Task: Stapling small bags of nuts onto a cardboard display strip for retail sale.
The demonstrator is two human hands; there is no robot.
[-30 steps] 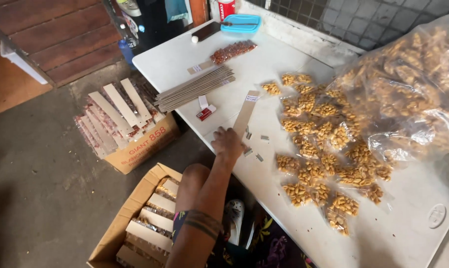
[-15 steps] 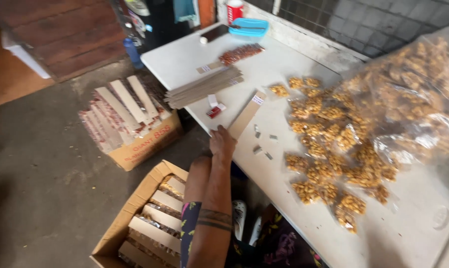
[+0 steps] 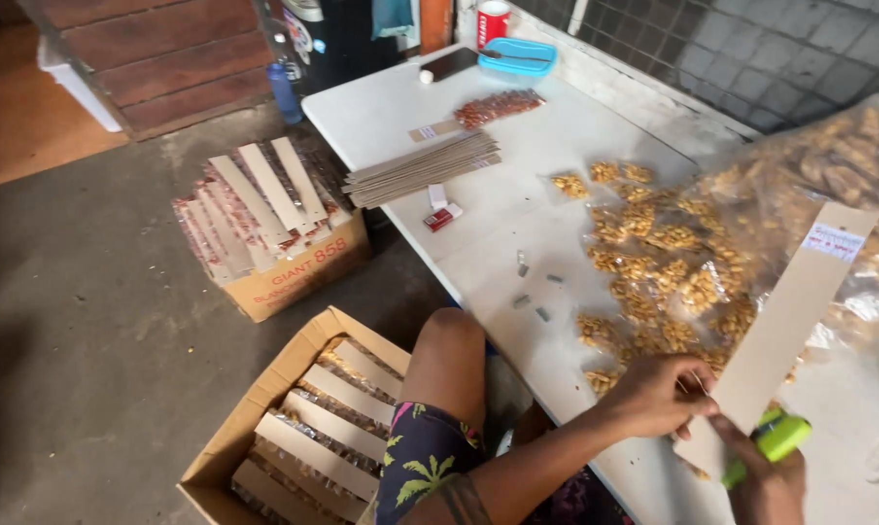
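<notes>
My left hand (image 3: pixel 658 394) pinches the lower end of a long tan cardboard strip (image 3: pixel 784 321) that slants up to the right over the white table (image 3: pixel 478 253). A small white label sits at the strip's top end. My right hand (image 3: pixel 770 481) grips a green stapler (image 3: pixel 772 439) pressed against the strip's bottom edge. Several small clear packets of yellow-brown snacks (image 3: pixel 653 262) lie spread on the table just beyond my hands. A large clear bag of the same snacks (image 3: pixel 828 165) lies at the right.
A stack of cardboard strips (image 3: pixel 420 170) and a small red box (image 3: pixel 442 216) lie mid-table; a strip of dark red packets (image 3: pixel 488 107), blue tray (image 3: pixel 519 56) and red can (image 3: pixel 493 19) stand farther back. Two open cartons (image 3: pixel 274 224) (image 3: pixel 303 428) of filled strips sit on the floor at the left.
My left hand has lifted the cardboard strip off the table and brought it near. My right hand has come into view with the green stapler at the strip's lower end.
</notes>
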